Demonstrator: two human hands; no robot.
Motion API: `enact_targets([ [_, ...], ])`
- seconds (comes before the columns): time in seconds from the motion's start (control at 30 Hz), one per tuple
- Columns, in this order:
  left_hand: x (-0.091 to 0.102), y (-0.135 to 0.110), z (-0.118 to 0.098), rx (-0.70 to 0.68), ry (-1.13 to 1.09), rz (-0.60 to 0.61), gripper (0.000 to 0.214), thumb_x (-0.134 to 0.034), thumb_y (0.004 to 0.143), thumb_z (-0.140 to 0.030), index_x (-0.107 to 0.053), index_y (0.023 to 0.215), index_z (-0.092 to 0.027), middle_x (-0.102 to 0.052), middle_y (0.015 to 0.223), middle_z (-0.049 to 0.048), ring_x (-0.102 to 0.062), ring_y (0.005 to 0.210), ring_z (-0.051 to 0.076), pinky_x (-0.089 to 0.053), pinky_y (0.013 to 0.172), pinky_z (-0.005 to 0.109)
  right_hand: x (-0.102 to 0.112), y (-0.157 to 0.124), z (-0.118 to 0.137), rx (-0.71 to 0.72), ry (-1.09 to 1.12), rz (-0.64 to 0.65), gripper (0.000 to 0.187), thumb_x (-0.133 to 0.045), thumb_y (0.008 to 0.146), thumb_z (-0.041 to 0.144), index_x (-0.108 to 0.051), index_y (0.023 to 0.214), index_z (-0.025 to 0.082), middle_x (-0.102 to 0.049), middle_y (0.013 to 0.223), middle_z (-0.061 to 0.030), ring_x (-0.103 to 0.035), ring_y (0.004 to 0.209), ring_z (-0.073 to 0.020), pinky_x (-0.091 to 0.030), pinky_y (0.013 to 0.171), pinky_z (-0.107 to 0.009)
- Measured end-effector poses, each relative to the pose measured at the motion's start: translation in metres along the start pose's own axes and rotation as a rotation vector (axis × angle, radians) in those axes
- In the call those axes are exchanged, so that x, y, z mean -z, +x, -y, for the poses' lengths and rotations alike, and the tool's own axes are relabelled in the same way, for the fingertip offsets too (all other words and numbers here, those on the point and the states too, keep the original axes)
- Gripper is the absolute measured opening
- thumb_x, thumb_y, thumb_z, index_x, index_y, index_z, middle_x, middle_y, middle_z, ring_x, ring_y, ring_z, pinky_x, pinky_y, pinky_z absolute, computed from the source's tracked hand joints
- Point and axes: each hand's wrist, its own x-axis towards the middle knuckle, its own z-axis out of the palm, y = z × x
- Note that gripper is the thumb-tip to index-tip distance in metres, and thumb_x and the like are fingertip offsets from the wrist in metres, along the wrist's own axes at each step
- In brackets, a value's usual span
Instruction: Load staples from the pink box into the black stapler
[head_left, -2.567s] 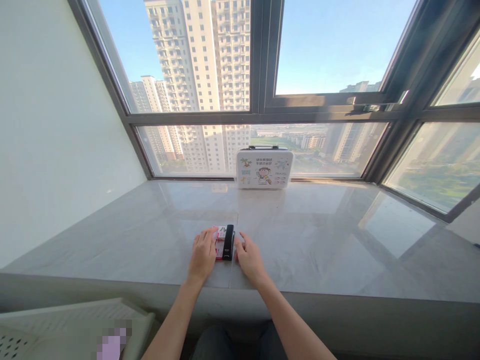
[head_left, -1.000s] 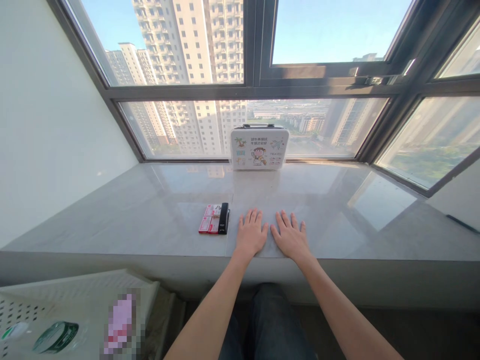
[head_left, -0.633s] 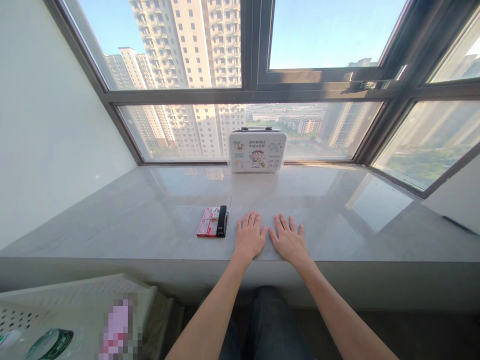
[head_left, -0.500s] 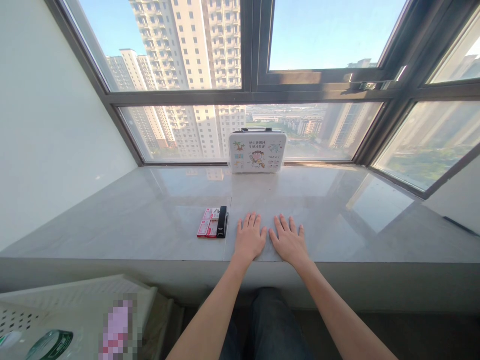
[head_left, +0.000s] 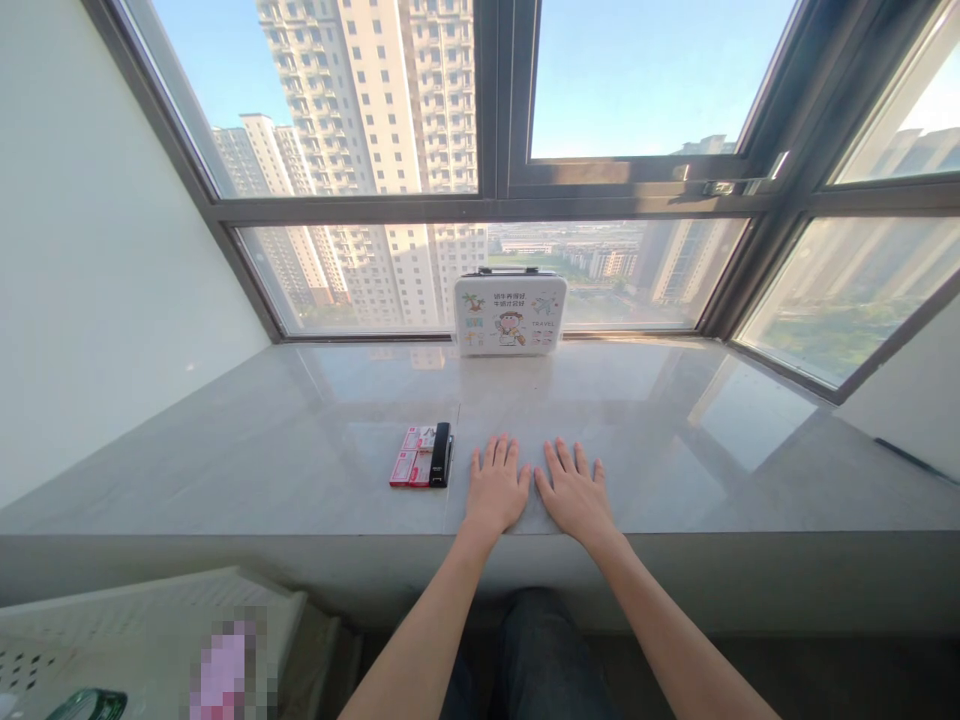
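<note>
My left hand [head_left: 495, 488] and my right hand [head_left: 573, 490] lie flat, palms down, side by side on the grey marble window sill [head_left: 300, 470]. Both have their fingers stretched out and hold nothing. Just left of my left hand lies a black stapler [head_left: 440, 454]. Two small red and white boxes [head_left: 411, 466] lie against its left side. Neither hand touches them.
A white tin case [head_left: 510, 314] with cartoon pictures and a handle stands upright against the window at the back of the sill. A white perforated plastic basket [head_left: 142, 640] sits at the lower left, below the sill. My dark trousers show beneath the sill edge.
Both hands left the stapler and boxes and moved right, then settled flat on the sill. Over the last second only the view has tilted slightly; the hands stay still.
</note>
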Motion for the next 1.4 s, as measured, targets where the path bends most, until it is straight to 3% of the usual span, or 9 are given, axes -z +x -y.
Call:
enact_targets([
  [1.4, 0.009, -0.016, -0.006, -0.009, 0.005, -0.021, 0.056, -0.021, 0.102, -0.048, -0.034, 0.153, -0.029, -0.031, 0.162, 0.0026, -0.019, 0.151, 0.024, -0.015, 0.122, 0.053, 0.006, -0.017, 0.003, -0.016, 0.006, -0.039, 0.062, -0.023, 0.101, 0.053, -0.025, 0.158, 0.029, -0.018, 0.165, -0.0033, -0.007, 0.152, -0.0306, -0.003, 0.119, -0.056],
])
